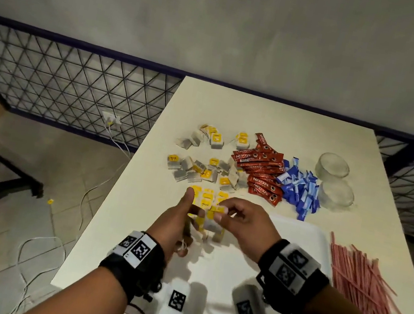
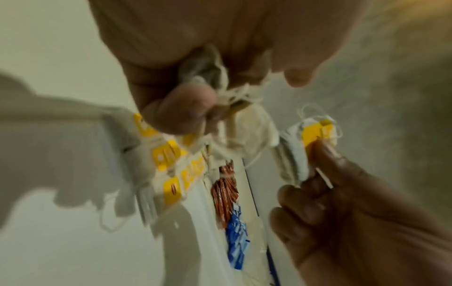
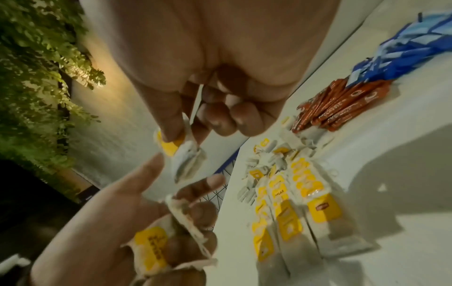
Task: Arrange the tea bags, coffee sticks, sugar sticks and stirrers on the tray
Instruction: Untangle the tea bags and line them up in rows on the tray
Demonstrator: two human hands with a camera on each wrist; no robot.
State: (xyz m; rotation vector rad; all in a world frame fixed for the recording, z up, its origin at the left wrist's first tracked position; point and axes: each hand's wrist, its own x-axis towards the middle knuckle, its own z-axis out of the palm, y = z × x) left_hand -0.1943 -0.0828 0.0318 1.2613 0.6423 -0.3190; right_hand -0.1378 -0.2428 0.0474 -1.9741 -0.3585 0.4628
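Yellow-tagged tea bags (image 1: 211,229) are bunched in the left hand (image 1: 174,227), whose grip is curled round them above the white tray (image 1: 304,240) on the desk (image 1: 262,117). The right hand (image 1: 249,226), just beside it, pinches one single tea bag (image 3: 182,154) between thumb and forefinger. Loose tea bags (image 1: 203,171), red coffee sticks (image 1: 259,168) and blue sugar sticks (image 1: 299,189) lie beyond the tray; pink stirrers (image 1: 361,281) lie right of it.

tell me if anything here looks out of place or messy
One thing stands out: a small yellow tag lies on the floor left of the table, apparently a dropped tea bag label. The loose tea bags are also strewn untidily on the table.
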